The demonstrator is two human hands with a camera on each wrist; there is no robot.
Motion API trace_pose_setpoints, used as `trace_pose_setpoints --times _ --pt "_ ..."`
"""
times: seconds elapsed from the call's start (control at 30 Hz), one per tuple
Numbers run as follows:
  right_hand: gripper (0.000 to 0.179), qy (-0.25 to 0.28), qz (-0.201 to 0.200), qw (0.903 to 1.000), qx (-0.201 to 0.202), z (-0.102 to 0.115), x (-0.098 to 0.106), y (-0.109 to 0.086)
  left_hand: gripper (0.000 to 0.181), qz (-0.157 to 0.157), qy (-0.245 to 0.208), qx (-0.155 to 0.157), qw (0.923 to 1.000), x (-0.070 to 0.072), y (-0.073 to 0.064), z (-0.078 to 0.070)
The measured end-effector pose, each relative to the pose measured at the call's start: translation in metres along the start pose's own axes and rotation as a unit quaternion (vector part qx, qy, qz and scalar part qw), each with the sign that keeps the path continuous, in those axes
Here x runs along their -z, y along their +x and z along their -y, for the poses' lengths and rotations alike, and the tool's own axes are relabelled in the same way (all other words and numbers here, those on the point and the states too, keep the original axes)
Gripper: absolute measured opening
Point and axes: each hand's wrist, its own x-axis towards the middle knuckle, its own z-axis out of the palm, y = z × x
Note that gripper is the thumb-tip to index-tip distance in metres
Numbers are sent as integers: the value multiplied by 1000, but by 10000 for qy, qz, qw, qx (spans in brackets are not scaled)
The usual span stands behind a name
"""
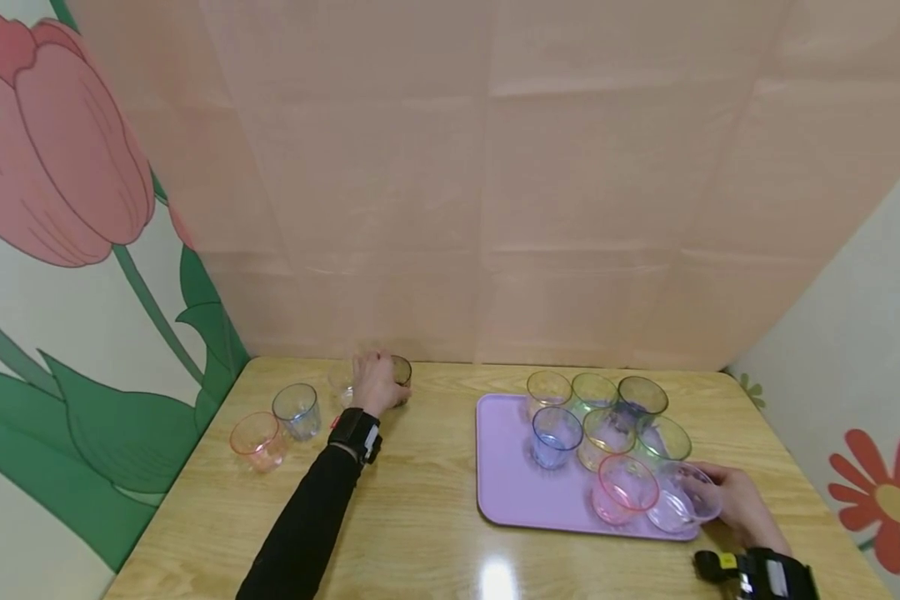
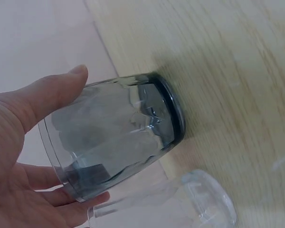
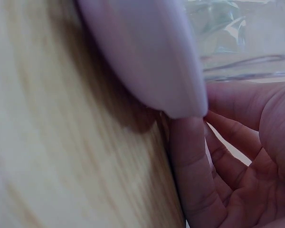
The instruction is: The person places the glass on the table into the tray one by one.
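Note:
My left hand (image 1: pixel 375 383) grips a grey-tinted glass (image 2: pixel 114 128) near its rim, at the back left of the table. The thumb lies on one side of that glass, the fingers on the other. Close beside it stands a clear glass (image 2: pixel 180 204), partly behind the hand in the head view. My right hand (image 1: pixel 738 504) grips the right edge of the purple tray (image 1: pixel 506 492). In the right wrist view its fingers (image 3: pixel 190 166) meet the tray's rim. A clear glass (image 1: pixel 678 500) on the tray overlaps the fingertips in the head view.
Several coloured glasses stand together on the tray, among them a pink glass (image 1: pixel 621 492) and a blue glass (image 1: pixel 555 437). At the left are an orange glass (image 1: pixel 260 446) and a grey-blue glass (image 1: pixel 300 412). A peach covering (image 1: pixel 487 208) rises behind the table.

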Motion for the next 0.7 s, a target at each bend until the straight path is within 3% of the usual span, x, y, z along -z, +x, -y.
trace_pose_setpoints --times 0.13,0.33,0.5,0.7 --pt "80 18 -21 10000 18 -1 0 1 68 -102 -234 -73 9996 -2 -2 -2" --pt "82 85 4 9999 -53 -1 -1 1 83 -258 -665 -31 9975 -2 -5 -6" --pt "82 78 73 9999 -101 0 -1 0 89 -329 -1368 7 9901 -2 -9 -12" --pt "81 75 91 9999 -116 0 -1 1 97 -579 -1697 -128 9837 -6 -15 -19"
